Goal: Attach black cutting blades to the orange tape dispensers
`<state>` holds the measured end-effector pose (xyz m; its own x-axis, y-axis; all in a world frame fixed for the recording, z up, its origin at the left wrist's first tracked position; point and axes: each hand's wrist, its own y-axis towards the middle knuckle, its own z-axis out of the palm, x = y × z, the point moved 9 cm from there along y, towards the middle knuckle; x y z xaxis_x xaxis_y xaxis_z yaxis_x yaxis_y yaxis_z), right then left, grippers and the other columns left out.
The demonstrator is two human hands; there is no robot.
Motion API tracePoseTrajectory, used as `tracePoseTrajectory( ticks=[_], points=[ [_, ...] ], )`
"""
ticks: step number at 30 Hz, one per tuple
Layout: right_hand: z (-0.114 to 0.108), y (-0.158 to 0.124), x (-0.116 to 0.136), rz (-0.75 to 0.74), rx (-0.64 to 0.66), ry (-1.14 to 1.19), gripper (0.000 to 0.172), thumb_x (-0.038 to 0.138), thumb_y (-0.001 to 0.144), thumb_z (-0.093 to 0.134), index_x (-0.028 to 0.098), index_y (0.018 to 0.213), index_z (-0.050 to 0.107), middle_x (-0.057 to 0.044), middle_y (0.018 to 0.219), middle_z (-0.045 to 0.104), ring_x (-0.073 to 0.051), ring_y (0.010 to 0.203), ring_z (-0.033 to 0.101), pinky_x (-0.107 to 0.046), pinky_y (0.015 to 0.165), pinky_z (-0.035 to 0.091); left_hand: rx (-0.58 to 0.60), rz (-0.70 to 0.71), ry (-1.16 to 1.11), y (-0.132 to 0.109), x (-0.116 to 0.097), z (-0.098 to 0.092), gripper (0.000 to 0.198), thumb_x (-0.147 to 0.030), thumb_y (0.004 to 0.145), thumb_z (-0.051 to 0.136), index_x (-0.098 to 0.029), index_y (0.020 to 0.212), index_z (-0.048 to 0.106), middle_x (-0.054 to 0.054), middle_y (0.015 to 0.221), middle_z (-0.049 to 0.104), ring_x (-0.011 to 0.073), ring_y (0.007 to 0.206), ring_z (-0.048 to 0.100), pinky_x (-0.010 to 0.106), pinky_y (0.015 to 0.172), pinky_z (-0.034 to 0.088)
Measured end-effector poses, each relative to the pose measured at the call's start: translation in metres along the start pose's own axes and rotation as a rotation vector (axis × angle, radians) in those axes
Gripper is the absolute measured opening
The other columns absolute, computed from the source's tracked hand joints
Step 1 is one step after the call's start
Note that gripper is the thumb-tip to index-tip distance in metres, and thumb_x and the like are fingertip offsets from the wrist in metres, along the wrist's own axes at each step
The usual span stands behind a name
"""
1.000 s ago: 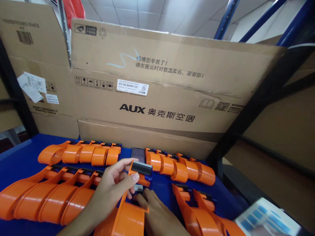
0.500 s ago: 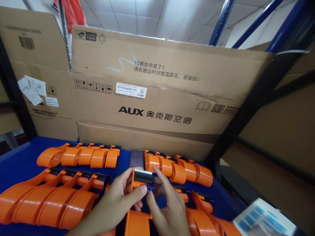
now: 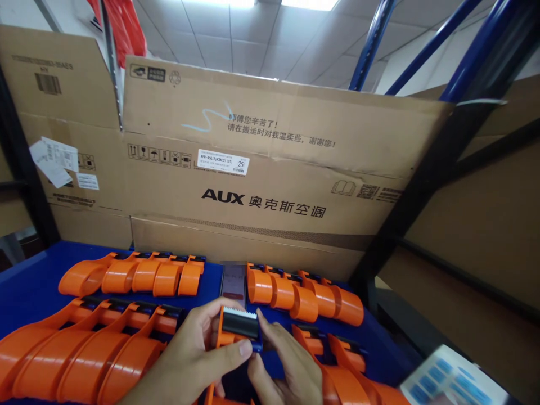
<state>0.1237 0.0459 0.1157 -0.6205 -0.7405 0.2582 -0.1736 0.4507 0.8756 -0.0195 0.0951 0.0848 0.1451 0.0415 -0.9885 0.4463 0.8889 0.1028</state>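
Observation:
An orange tape dispenser [image 3: 226, 339] is held upright in front of me, its serrated metal blade at the top above a black roller and a blue end piece. My left hand [image 3: 202, 343] is closed around its left side, with the thumb across the front below the roller. On the other side, my right hand [image 3: 289, 363] has its index fingertip against the upper right corner and its thumb by the blue end piece. The lower body of the dispenser is partly hidden by my left hand and cut off by the frame's bottom edge.
Rows of orange dispensers lie on the blue surface [image 3: 31, 267], on the left [image 3: 88, 360] and right [image 3: 306, 304]. A phone [image 3: 233, 286] lies between the back groups. Behind stands a cardboard sheet [image 3: 169, 191]. A white sheet with blue blocks [image 3: 453, 377] is at the lower right.
The view has tilted up slightly, so the surroundings sit lower in the picture. My hands and the dispenser appear slightly lower and farther left; the left hand keeps its hold.

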Motion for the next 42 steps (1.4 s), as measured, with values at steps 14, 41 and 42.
tracePoseTrajectory(
  ticks=[14,41,42],
  points=[
    [0.014,0.02,0.005,-0.062,0.183,-0.001,0.065,0.011,0.095,0.057,0.019,0.158,0.044,-0.013,0.133,0.073,-0.027,0.117,0.074,-0.039,0.096,0.064,-0.119,0.073,-0.12,0.009,-0.006,-0.009,0.034,-0.039,0.09,0.078,-0.021,0.115,0.064,-0.006,0.069,0.058,0.006,0.047,0.05,0.018,0.047,0.053],
    [0.016,0.01,0.011,-0.057,0.093,-0.021,0.078,0.003,0.093,0.054,0.02,0.165,0.028,-0.012,0.118,0.076,-0.025,0.105,0.076,-0.037,0.086,0.067,-0.11,0.053,-0.097,0.006,-0.006,-0.005,0.032,-0.043,0.087,0.08,-0.02,0.105,0.067,-0.006,0.067,0.056,0.0064,0.047,0.047,0.015,0.044,0.049],
    [0.017,0.01,0.01,-0.042,0.102,0.002,0.076,0.004,0.094,0.054,0.021,0.164,0.031,-0.012,0.121,0.075,-0.025,0.108,0.075,-0.038,0.088,0.066,-0.118,0.052,-0.099,0.006,-0.005,-0.006,0.032,-0.044,0.087,0.079,-0.02,0.104,0.067,-0.007,0.064,0.053,0.0065,0.046,0.046,0.015,0.043,0.048]
  ],
)
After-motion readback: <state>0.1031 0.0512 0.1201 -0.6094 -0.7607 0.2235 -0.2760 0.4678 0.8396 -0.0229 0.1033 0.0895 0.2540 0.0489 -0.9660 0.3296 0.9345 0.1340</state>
